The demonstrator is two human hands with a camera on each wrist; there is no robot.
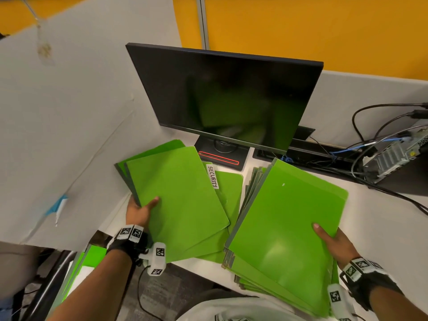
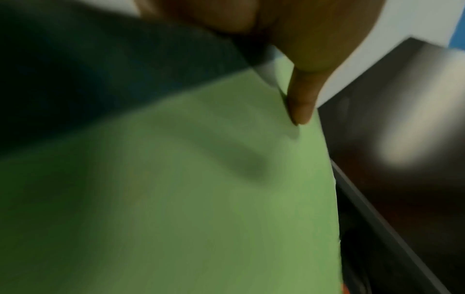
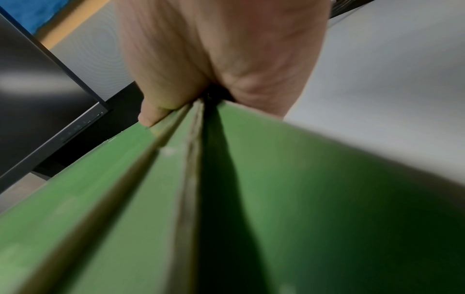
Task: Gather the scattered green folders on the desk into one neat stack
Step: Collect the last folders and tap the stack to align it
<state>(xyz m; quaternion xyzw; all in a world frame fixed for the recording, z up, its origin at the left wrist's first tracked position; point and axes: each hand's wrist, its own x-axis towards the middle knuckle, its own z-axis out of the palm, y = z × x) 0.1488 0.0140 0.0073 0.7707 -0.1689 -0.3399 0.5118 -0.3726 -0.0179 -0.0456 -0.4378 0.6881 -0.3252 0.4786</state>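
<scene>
1. Left hand point(image 1: 139, 212) pinches a bundle of folders point(image 1: 176, 193), about three, thumb on top, above the desk point(image 1: 370, 218).
2. Right hand point(image 1: 333, 242) pinches a thicker stack point(image 1: 284, 228); count unclear.
3. Several loose folders point(image 1: 229, 188) lie between them, before one monitor point(image 1: 222, 96).

You have bright green folders point(image 1: 284, 218) on a white counter point(image 1: 370, 218). Your monitor point(image 1: 222, 96) is black, its stand point(image 1: 218, 157) outlined red; the wall point(image 1: 301, 24) is orange.
</scene>
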